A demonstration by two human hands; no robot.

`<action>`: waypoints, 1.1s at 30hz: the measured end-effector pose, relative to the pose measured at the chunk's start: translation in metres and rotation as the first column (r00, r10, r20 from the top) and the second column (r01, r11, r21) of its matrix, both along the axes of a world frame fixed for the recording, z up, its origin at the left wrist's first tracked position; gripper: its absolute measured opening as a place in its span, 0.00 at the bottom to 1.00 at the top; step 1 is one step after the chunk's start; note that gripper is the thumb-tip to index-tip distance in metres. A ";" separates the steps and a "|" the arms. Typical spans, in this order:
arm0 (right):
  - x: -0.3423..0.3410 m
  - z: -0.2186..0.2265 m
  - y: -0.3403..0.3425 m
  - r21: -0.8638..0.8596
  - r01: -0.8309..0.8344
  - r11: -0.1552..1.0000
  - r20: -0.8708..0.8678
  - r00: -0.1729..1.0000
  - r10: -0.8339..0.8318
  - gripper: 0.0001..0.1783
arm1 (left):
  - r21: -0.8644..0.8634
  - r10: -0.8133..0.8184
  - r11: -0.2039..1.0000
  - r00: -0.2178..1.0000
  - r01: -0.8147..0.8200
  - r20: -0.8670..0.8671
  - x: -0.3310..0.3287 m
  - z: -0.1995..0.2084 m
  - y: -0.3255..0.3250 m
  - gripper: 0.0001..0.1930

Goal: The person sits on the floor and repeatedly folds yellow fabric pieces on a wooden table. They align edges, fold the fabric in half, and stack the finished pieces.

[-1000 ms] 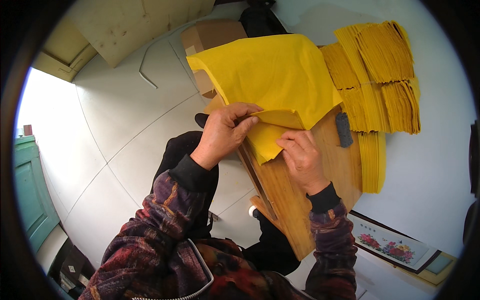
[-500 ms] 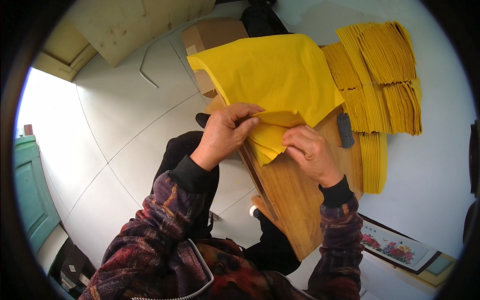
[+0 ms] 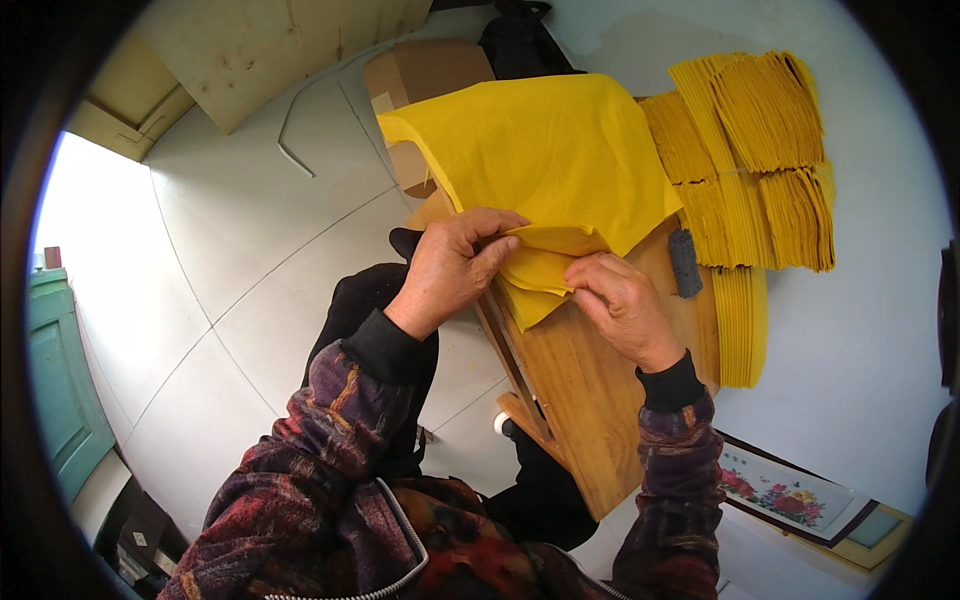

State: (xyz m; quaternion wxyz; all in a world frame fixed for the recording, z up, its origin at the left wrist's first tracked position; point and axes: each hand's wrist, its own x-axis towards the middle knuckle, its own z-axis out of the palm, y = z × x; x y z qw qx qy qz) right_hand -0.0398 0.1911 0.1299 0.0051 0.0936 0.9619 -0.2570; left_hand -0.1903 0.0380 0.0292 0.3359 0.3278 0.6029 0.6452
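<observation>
A small folded piece of yellow cloth [image 3: 545,268] is stretched between my two hands above the wooden bench's left edge. My left hand [image 3: 455,262] pinches its left end between thumb and fingers. At its right side, my right hand [image 3: 618,300] grips the edge with thumb and bent fingertips. Part of the cloth's lower layer hangs down in a point between the hands. Just beyond lies a wide stack of yellow cloth sheets [image 3: 540,150], spread over the far end of the wooden bench [image 3: 600,400] and overhanging its left side.
Folded yellow cloths in tied bundles [image 3: 760,170] stand right of the bench, by the white wall. A dark grey roll [image 3: 684,263] rests at the bench's right edge. Behind the cloth are a cardboard box [image 3: 430,70] and a black bag [image 3: 525,45]. A bent strip [image 3: 287,130] lies on the tiled floor.
Both hands keep their pinch on the folded cloth, which has shifted only very slightly. The surroundings sit a little differently in the picture, as the view has moved slightly.
</observation>
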 end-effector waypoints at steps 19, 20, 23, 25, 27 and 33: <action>-0.003 0.004 0.013 -0.195 0.152 0.969 0.116 0.984 -0.131 0.09 | -0.019 -0.007 1.000 0.999 0.006 -0.043 -0.003 0.004 -0.001 0.11; -0.003 0.004 0.013 -0.191 0.145 0.971 0.097 0.987 -0.128 0.09 | -0.026 -0.010 1.000 0.999 0.009 -0.041 -0.003 0.005 -0.001 0.11; -0.005 0.002 0.011 -0.173 0.135 0.976 0.025 0.991 -0.133 0.08 | 0.023 -0.031 0.999 0.998 0.032 -0.055 -0.005 0.005 -0.004 0.12; -0.006 0.000 0.009 -0.156 0.136 0.978 -0.048 0.988 -0.145 0.06 | 0.064 -0.028 0.998 1.000 0.028 0.006 -0.004 0.004 -0.004 0.13; -0.007 0.001 0.010 -0.153 0.179 0.972 -0.046 0.981 -0.188 0.06 | 0.084 -0.033 0.996 0.998 0.029 0.045 -0.003 0.003 -0.004 0.13; -0.008 -0.001 0.001 -0.023 0.252 0.967 -0.273 0.929 -0.249 0.05 | 0.009 -0.009 1.000 0.993 0.010 -0.119 -0.002 0.001 -0.002 0.11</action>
